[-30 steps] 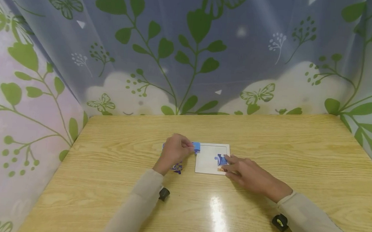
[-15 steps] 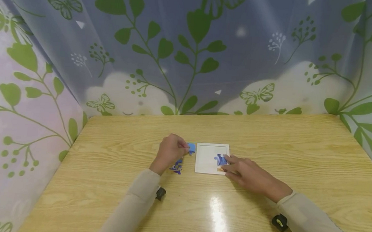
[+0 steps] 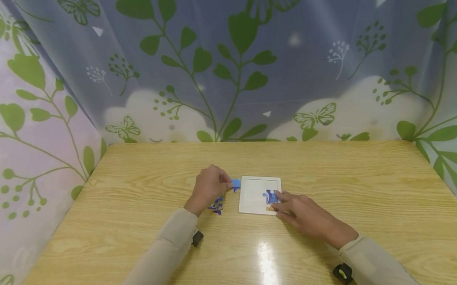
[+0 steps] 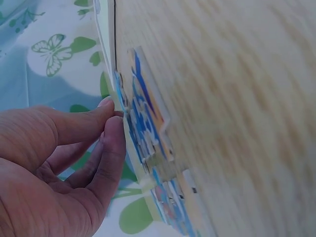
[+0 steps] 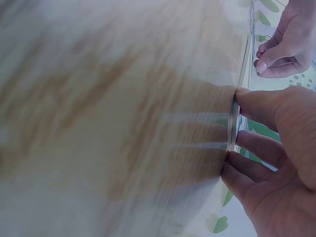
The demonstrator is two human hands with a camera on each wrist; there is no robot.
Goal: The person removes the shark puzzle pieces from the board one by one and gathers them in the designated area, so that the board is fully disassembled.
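Observation:
My left hand (image 3: 210, 186) pinches a light blue jigsaw piece (image 3: 235, 184) between thumb and index finger, just left of the white puzzle tray (image 3: 252, 209). Under and beside that hand lie several loose blue and purple jigsaw pieces (image 3: 217, 205), seen edge-on as a cluster of pieces (image 4: 143, 118) in the left wrist view. Two joined pieces, a blue one (image 3: 270, 197) above an orange-toned one, sit in the tray's right side. My right hand (image 3: 307, 215) rests its extended fingertips on these pieces and the tray's right edge (image 5: 232, 126).
The wooden table (image 3: 149, 172) meets a curtain (image 3: 192, 90) printed with leaves and butterflies at its back edge. A dark wrist device (image 3: 343, 274) sits under the right cuff, and another dark device (image 3: 197, 238) under the left.
The left hand has moved left with the light blue piece, from over the tray's upper left corner to just outside it. The right hand has stayed in place.

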